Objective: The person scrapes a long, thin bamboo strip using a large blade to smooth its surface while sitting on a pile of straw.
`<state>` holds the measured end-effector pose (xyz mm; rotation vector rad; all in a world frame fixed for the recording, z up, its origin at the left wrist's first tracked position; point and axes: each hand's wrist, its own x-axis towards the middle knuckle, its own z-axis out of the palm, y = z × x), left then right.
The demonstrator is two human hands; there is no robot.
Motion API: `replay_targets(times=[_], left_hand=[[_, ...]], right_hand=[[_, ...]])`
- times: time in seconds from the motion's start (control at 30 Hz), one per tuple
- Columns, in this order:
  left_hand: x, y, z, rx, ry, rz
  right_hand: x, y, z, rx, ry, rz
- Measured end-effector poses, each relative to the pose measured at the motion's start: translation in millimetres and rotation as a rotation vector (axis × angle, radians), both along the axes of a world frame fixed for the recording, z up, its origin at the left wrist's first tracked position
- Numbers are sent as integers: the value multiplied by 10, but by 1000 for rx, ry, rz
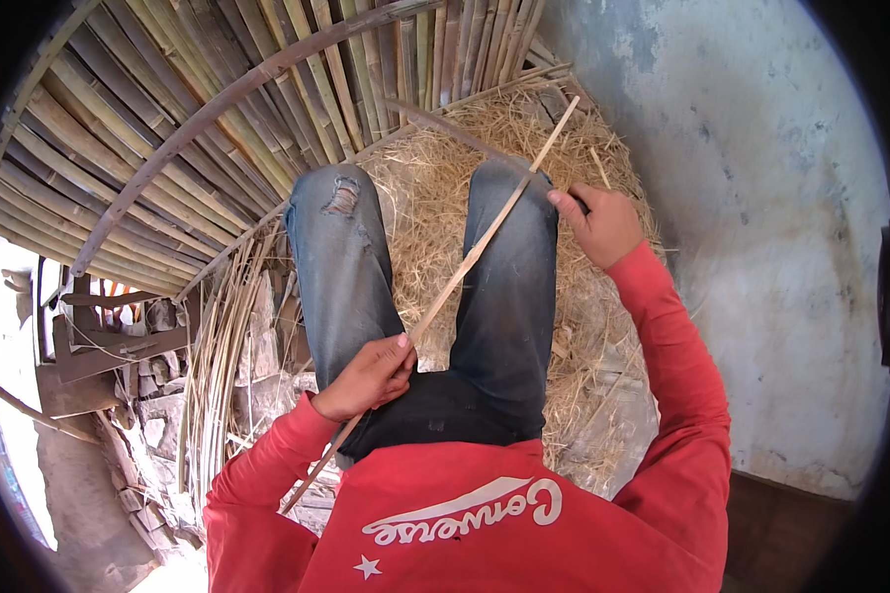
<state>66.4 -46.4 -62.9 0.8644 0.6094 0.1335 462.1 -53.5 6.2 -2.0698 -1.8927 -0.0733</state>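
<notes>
A long pale bamboo strip (475, 252) slants across my lap, from beside my left hip up past my right knee. My left hand (371, 378) is closed around its lower part, thumb on top. Beyond the right knee, my right hand (601, 225) is closed at the near end of a long, narrow, dull brown-grey knife (455, 131). Its blade points to the far left and meets the strip by the knee; the handle is hidden in the fist. A short pale stick end (600, 168) shows just beyond that hand.
Pale shavings (425, 217) cover the floor between and around my legs. A large curved frame of bamboo slats (218, 109) rises at the far left. Thin strips (218, 346) lean in a bundle at the left, near stones and wood pieces. A bluish wall (752, 227) borders the right.
</notes>
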Motion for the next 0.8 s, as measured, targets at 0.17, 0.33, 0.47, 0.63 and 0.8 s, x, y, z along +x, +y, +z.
replay_targets(times=[0.17, 0.33, 0.47, 0.63, 0.8], left_hand=[[88, 7, 9, 238, 54, 40], [40, 28, 71, 223, 60, 47], [-18, 10, -2, 307, 92, 33], [5, 9, 47, 344, 113, 22], [42, 45, 137, 91, 26, 24]], right_hand=[[180, 233, 74, -39, 342, -130], [88, 262, 148, -98, 395, -135], [-76, 98, 230, -188, 277, -12], [190, 188, 14, -29, 179, -68], [382, 264, -66, 47, 158, -202]])
